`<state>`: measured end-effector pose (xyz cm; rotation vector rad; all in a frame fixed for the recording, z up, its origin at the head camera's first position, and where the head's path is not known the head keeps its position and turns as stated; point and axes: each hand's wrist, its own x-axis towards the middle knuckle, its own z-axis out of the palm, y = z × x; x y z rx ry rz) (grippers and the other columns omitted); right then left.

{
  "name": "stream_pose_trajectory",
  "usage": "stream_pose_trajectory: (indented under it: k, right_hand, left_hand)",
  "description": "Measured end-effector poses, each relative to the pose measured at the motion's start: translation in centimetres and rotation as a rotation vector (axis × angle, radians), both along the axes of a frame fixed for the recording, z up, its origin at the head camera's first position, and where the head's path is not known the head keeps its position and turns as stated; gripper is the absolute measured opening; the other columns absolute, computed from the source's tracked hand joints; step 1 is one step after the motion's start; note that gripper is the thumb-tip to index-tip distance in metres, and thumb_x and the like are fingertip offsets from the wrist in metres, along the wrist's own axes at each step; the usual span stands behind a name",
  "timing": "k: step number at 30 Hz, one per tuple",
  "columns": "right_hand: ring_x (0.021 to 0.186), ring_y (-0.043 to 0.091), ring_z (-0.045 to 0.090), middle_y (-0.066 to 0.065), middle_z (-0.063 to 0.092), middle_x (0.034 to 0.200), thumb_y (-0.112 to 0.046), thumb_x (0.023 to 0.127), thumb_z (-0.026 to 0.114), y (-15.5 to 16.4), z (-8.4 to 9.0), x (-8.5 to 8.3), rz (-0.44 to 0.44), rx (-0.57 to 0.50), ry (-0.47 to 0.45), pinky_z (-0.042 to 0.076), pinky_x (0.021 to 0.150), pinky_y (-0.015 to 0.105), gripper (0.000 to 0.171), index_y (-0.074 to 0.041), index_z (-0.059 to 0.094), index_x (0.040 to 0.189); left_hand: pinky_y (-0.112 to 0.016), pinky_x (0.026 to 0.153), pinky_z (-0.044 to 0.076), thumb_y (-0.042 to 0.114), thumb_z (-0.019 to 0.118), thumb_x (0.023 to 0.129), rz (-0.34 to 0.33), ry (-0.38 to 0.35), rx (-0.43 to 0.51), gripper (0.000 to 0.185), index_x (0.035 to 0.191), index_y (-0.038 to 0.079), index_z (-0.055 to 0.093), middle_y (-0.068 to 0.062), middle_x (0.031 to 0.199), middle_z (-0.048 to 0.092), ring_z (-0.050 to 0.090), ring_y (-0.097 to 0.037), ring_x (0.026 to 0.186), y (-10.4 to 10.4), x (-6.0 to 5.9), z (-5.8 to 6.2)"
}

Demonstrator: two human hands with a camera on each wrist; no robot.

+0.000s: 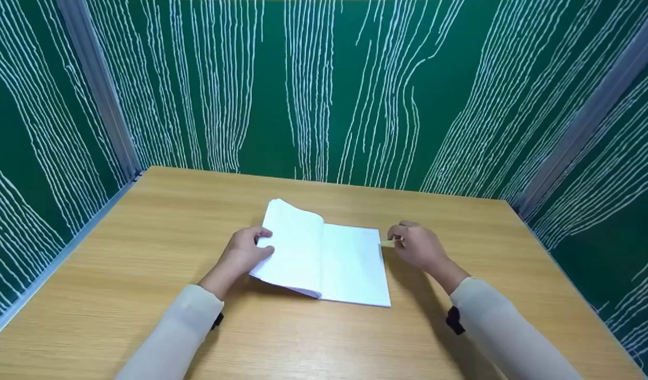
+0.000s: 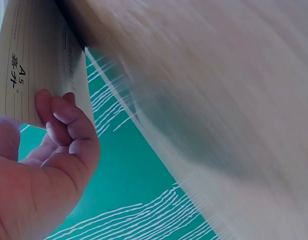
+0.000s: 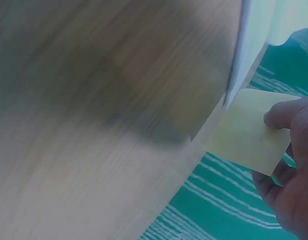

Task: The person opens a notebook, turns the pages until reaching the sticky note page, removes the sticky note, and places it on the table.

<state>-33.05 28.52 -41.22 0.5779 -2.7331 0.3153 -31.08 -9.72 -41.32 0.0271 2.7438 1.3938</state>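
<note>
A notebook (image 1: 354,264) with white pages lies spread on the table, its left part lifted and curving up. My left hand (image 1: 245,248) grips that raised part at its outer edge, thumb on the page side. From below, the left wrist view shows the fingers under the cover (image 2: 36,75), which is printed with lines and "A5". Off the notebook's right edge, my right hand (image 1: 418,244) pinches a pale yellow sticky note (image 3: 251,131) between thumb and fingers. One end of the note is right at the edge of the right-hand page.
The wooden table (image 1: 197,221) extends around the notebook on all sides. Green panels (image 1: 266,95) with wavy white lines stand behind it and along both sides, joined by grey metal posts (image 1: 99,84). Dark bands show under both sleeves (image 1: 171,327).
</note>
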Motion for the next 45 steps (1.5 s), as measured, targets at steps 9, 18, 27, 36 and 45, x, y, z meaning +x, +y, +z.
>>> stream_pose_trajectory:
  k: [9, 18, 27, 36, 45]
  right_hand:
    - [0.079, 0.018, 0.061, 0.004, 0.068, 0.09, 0.004, 0.078, 0.064, 1.5, -0.7, 0.4, -0.007, 0.086, -0.063, 0.056, 0.074, 0.037, 0.022, -0.013, 0.071, 0.091]
    - [0.08, 0.018, 0.058, 0.002, 0.069, 0.094, 0.0, 0.08, 0.07, 1.4, -0.9, 1.1, 0.002, 0.141, -0.219, 0.055, 0.083, 0.043, 0.023, -0.017, 0.072, 0.095]
    - [0.078, 0.017, 0.054, -0.001, 0.064, 0.092, -0.026, 0.082, 0.066, 1.5, -1.0, 1.1, -0.029, 0.181, -0.331, 0.05, 0.076, 0.04, 0.018, -0.02, 0.07, 0.099]
    - [0.092, 0.026, 0.055, 0.011, 0.06, 0.107, -0.025, 0.085, 0.066, 1.1, -1.7, 0.8, -0.059, 0.163, -0.317, 0.051, 0.087, 0.048, 0.031, -0.013, 0.064, 0.114]
    - [0.097, 0.029, 0.053, 0.014, 0.058, 0.115, -0.027, 0.084, 0.067, 1.0, -1.6, 1.0, -0.064, 0.155, -0.339, 0.049, 0.087, 0.049, 0.038, -0.012, 0.062, 0.119]
  left_hand:
    - [-0.048, 0.111, 0.034, 0.019, 0.068, 0.088, -0.017, 0.011, -0.069, 0.038, 0.124, 0.01, 0.061, -0.014, 0.136, 0.055, 0.043, -0.033, 0.133, 0.0, 0.1, 0.0]
    - [-0.049, 0.107, 0.037, 0.019, 0.069, 0.086, -0.02, -0.015, -0.15, 0.039, 0.123, 0.01, 0.061, -0.017, 0.134, 0.051, 0.047, -0.033, 0.126, 0.0, 0.1, -0.2]
    - [-0.048, 0.103, 0.041, 0.019, 0.07, 0.085, -0.042, -0.062, -0.234, 0.042, 0.125, 0.011, 0.062, -0.017, 0.136, 0.05, 0.05, -0.031, 0.119, 0.2, 0.0, -0.4]
    - [-0.047, 0.1, 0.042, 0.035, 0.084, 0.07, -0.044, -0.108, -0.283, 0.075, 0.136, 0.013, 0.054, -0.017, 0.13, 0.043, 0.044, -0.031, 0.115, 0.7, 0.7, -0.4]
    - [-0.049, 0.1, 0.041, 0.034, 0.087, 0.066, -0.071, -0.119, -0.391, 0.084, 0.137, 0.008, 0.05, -0.021, 0.134, 0.041, 0.041, -0.035, 0.119, 1.2, 1.1, -0.5]
